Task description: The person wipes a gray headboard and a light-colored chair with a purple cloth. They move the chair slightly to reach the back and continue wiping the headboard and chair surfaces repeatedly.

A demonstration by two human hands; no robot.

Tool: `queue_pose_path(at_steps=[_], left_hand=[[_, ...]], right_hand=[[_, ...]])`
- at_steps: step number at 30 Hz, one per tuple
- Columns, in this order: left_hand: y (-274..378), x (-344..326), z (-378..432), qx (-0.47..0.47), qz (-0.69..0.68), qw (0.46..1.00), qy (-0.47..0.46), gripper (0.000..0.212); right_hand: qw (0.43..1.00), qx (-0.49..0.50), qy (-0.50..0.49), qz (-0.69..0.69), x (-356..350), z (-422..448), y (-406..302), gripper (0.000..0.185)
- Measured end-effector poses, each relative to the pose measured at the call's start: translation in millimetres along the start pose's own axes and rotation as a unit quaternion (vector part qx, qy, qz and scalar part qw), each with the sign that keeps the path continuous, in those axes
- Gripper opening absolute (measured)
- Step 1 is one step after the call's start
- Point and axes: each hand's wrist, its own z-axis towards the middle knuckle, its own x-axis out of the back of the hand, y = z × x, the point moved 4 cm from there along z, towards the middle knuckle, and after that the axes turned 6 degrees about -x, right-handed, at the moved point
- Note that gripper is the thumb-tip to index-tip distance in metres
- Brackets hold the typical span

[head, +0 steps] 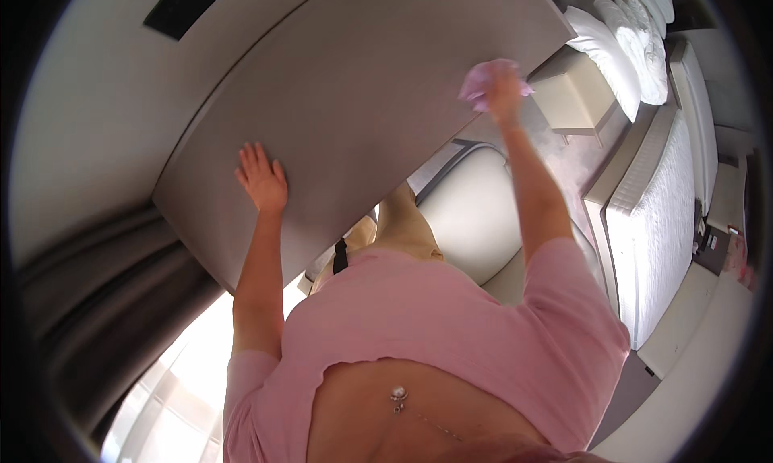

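Observation:
A wide grey-brown desktop [362, 94] stretches before me along the wall. My left hand [263, 180] rests flat on its left part, fingers spread, holding nothing. Near the desktop's front edge at the right, my right hand [504, 94] grips a pink cloth [479, 84], which bunches out around the fingers over the surface. The hand is slightly blurred, and some of its fingers are hidden against the cloth.
A pale rounded armchair [477, 209] stands beside my legs, below the desktop's front edge. To the right are a beige upholstered stool [570, 94], white pillows [607, 58] and a bed with a bare white mattress [655, 227]. Dark curtains [115, 288] hang at the left by a bright window.

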Motion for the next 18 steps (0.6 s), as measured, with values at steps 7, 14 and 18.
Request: queue_pose_path(at_steps=[7,14,18], left_hand=[[0.4,25.7,-82.7,-0.024,-0.042,0.996,-0.068,0.056],[-24.1,42.0,-167.1,0.028,-0.062,0.997,-0.043,0.053],[-35.2,41.6,-171.1,0.121,-0.171,0.976,0.064,0.053]], right_hand=[[0.985,0.093,0.032,0.140,11.8,-39.4,-121.7,0.043],[0.849,0.318,-0.153,0.392,52.9,-168.1,-378.4,0.043],[0.743,0.309,-0.299,0.513,73.9,-181.8,-416.5,0.042]])
